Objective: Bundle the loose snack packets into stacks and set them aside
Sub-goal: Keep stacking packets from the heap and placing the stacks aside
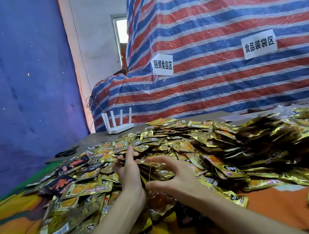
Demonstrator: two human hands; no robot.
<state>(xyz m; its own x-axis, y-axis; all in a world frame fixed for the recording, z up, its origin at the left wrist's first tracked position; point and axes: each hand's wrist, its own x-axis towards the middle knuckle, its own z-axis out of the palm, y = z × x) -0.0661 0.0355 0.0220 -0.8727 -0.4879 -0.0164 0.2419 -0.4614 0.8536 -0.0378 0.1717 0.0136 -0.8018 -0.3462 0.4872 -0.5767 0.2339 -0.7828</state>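
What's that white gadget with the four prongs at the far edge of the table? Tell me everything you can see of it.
It is a white router, plastic by its look. It has a low, flat body and four slim antennas standing upright in a row, slightly fanned. It sits at the far edge of the grey table, in front of the striped tarpaulin and just left of the heap of snack packets. Only the table seems to touch it. No lights or cable can be made out.
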